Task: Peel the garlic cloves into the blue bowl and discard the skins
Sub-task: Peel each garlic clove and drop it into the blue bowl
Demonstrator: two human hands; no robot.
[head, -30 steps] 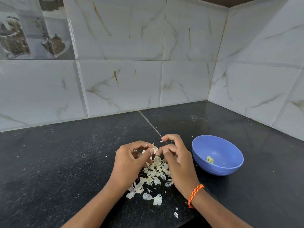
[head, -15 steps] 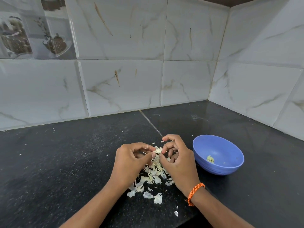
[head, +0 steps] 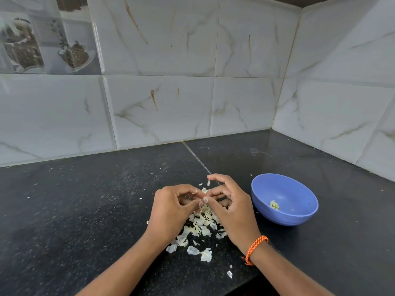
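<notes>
Peeling is the step in hand, judging by how both hands meet over the skin pile [head: 197, 228] on the dark desk [head: 85, 210]. The left hand [head: 171, 207] curls its fingers and thumb round a small garlic clove [head: 204, 190], mostly hidden between the fingertips. The right hand [head: 229, 207] pinches at the same spot, index finger lifted; a flake of skin shows near its tip. To do this well, the left should hold firm without crushing, while the right draws the skin away in one strip so it drops on the pile. The blue bowl [head: 299, 218] sits just beside the right hand, a few peeled cloves [head: 274, 205] inside.
</notes>
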